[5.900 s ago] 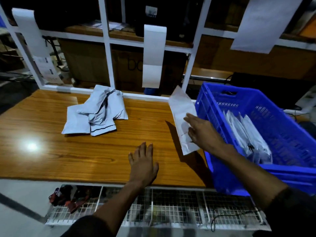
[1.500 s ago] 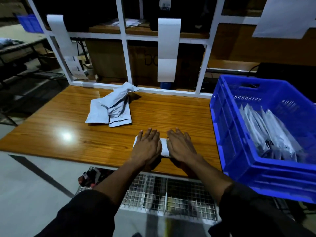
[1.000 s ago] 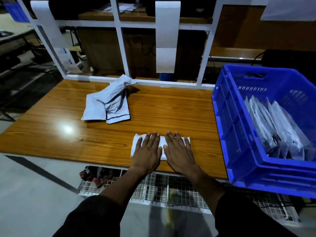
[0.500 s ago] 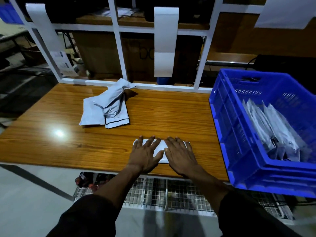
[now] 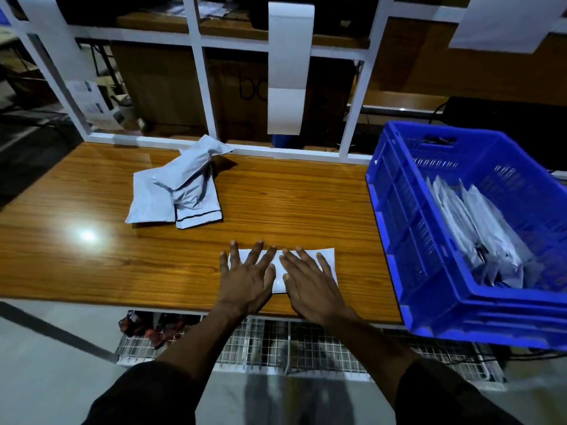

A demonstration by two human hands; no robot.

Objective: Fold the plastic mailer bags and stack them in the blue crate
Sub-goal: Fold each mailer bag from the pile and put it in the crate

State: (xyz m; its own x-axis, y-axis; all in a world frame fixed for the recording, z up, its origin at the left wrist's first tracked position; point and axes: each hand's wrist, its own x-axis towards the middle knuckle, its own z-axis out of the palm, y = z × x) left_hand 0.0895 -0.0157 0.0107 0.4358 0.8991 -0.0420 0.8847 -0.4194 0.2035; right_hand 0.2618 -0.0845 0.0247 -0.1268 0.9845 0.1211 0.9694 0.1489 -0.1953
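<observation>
A white folded mailer bag (image 5: 325, 255) lies flat near the front edge of the wooden table (image 5: 294, 204). My left hand (image 5: 245, 279) and my right hand (image 5: 310, 283) press on it side by side, palms down, fingers straight and spread. A loose pile of grey unfolded mailer bags (image 5: 178, 188) lies at the back left of the table. The blue crate (image 5: 411, 228) stands at the table's right end, with several folded bags (image 5: 478, 237) leaning inside it.
A white frame (image 5: 202, 72) with hanging white paper strips (image 5: 288, 69) runs along the table's back edge. Cardboard boxes (image 5: 171, 90) stand behind it. A wire mesh shelf (image 5: 276, 345) sits below the front edge, holding some dark and red items (image 5: 147, 326) at its left.
The bag went from my right hand by the crate to flat on the table under both palms. Over the last second my hands stayed pressing on it, spreading slightly apart.
</observation>
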